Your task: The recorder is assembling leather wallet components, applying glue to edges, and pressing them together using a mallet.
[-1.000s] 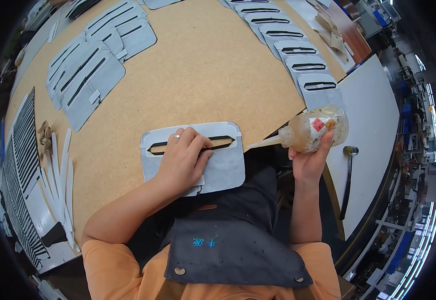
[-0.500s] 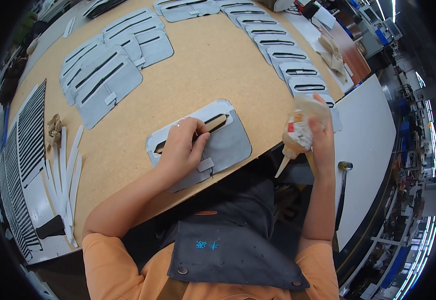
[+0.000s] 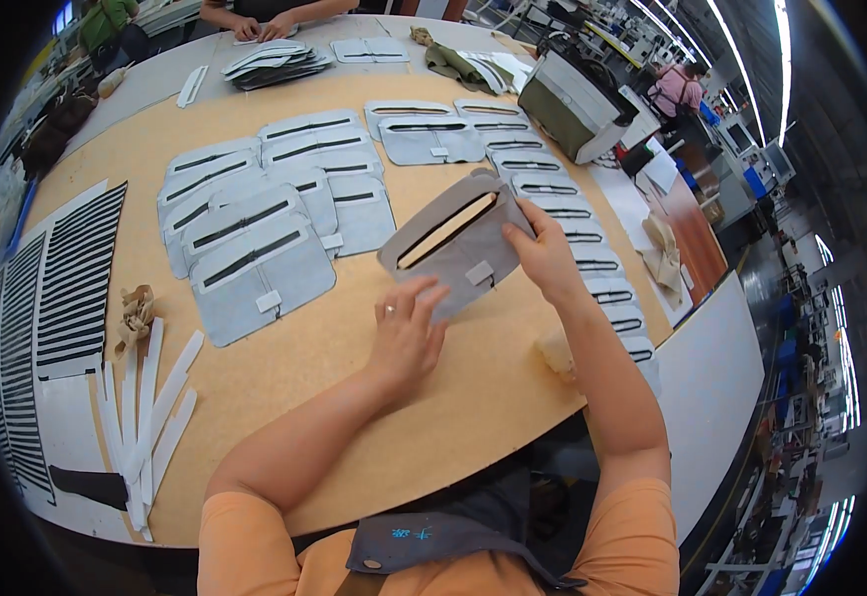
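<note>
A grey fabric panel (image 3: 448, 273) with a long dark-edged slot and a small white tag is lifted and tilted above the table. Tan tabletop shows through its slot. My right hand (image 3: 543, 248) grips the panel's right edge, thumb on the near face. At its lower left edge is my left hand (image 3: 409, 333), fingers apart and bent; whether the fingertips touch the panel I cannot tell. A glue bottle (image 3: 556, 356) is on the table beside my right forearm, partly hidden by it.
Similar grey panels (image 3: 265, 283) overlap at the left; a row of them (image 3: 553, 211) runs down the right. White strips (image 3: 145, 427) and black-striped sheets (image 3: 81, 283) lie at the left edge. Another person's hands (image 3: 273, 27) work at the far side, near a panel stack (image 3: 273, 65).
The panel has left the table and is now in my right hand. That hand has let go of the glue bottle, now on the table. My left hand has come off the panel's slot.
</note>
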`<move>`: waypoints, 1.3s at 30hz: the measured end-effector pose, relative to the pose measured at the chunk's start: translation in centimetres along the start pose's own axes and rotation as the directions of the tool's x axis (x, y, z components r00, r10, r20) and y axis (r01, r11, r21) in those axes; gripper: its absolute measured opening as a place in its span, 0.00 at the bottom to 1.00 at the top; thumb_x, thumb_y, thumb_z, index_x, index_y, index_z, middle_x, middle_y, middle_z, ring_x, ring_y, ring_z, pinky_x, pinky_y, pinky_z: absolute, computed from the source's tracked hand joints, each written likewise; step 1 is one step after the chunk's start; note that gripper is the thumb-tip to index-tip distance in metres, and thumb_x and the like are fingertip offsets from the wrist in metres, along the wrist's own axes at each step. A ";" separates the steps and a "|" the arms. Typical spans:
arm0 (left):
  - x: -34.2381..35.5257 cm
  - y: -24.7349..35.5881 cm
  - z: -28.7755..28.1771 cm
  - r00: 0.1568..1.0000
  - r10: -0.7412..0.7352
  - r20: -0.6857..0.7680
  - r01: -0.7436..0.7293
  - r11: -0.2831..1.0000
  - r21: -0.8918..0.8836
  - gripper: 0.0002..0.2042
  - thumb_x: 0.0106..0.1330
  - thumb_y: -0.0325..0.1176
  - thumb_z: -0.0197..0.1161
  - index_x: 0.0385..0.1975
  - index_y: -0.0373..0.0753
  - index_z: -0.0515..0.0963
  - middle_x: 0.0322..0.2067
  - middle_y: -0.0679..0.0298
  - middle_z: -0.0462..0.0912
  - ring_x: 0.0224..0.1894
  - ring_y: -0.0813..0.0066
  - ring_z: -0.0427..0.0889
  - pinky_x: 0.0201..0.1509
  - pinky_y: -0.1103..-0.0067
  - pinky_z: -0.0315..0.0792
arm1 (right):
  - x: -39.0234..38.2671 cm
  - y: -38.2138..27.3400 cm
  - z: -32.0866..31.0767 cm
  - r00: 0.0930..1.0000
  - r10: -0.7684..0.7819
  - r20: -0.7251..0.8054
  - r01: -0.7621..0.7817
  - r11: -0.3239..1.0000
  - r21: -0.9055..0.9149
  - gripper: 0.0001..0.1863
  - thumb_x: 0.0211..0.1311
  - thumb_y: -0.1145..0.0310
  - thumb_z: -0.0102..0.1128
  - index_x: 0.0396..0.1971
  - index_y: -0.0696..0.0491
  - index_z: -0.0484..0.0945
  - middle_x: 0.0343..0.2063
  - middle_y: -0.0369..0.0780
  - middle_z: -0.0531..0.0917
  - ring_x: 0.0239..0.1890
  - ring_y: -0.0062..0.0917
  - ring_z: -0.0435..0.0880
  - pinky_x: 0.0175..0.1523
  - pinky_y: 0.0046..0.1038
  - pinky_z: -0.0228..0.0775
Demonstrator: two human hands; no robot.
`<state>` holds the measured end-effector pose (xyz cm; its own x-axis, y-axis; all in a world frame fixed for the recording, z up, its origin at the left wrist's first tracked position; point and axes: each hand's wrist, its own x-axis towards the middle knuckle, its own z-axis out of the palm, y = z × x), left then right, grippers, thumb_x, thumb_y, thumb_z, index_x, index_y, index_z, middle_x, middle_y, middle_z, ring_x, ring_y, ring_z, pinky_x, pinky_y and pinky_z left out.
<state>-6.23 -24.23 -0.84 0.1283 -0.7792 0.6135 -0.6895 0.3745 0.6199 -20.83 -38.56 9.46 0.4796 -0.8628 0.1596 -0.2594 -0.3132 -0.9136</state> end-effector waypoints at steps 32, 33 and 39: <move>0.9 -0.1 0.9 0.921 -0.158 0.355 0.150 0.987 0.052 0.15 0.60 0.32 0.54 0.45 0.32 0.72 0.48 0.55 0.70 0.55 0.60 0.65 0.61 0.65 0.55 | 27.2 6.9 18.5 0.992 -0.074 -0.106 -0.012 0.763 -0.647 0.14 0.52 0.64 0.60 0.33 0.60 0.79 0.36 0.51 0.82 0.41 0.46 0.81 0.48 0.41 0.73; 0.6 -0.2 1.0 0.922 -0.152 0.356 0.140 0.988 0.060 0.15 0.60 0.32 0.54 0.45 0.32 0.72 0.48 0.54 0.69 0.55 0.59 0.64 0.61 0.65 0.55 | 27.5 6.6 19.1 0.993 -0.075 -0.090 -0.001 0.765 -0.644 0.14 0.52 0.64 0.60 0.33 0.60 0.79 0.36 0.51 0.82 0.41 0.46 0.81 0.48 0.41 0.73; 0.6 -0.3 0.9 0.920 -0.102 0.378 0.082 0.994 0.069 0.15 0.59 0.31 0.53 0.45 0.32 0.71 0.47 0.51 0.69 0.54 0.58 0.64 0.62 0.65 0.54 | 29.8 6.8 19.3 0.955 0.229 -0.192 -0.298 0.722 -0.625 0.16 0.52 0.62 0.60 0.36 0.59 0.81 0.40 0.50 0.83 0.45 0.43 0.82 0.49 0.37 0.74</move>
<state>-6.57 -25.21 -1.10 -0.0809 -0.9450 0.3169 -0.7240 0.2743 0.6329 7.93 -58.78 0.77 0.2380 -0.9712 0.0152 -0.8539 -0.2166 -0.4733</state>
